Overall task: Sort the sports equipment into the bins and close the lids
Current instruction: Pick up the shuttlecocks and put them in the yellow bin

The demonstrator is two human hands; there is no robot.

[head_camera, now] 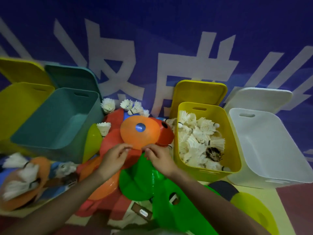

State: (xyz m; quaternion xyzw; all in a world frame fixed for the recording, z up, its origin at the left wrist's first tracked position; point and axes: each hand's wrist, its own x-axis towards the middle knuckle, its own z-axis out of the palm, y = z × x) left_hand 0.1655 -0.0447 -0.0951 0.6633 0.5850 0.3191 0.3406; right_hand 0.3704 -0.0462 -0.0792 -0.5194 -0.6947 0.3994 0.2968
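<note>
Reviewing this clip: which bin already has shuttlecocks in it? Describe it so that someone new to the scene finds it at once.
Start at the blue banner with large white characters; four open bins stand before it. Right of the pile of flat cones stands a yellow bin, its lid propped upright behind it. Unlike the white bin beside it, it is heaped with white shuttlecocks.

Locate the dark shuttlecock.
Head view, right of centre: the dark shuttlecock lies among white shuttlecocks in the open yellow bin, near its right wall, beside the white bin.
</note>
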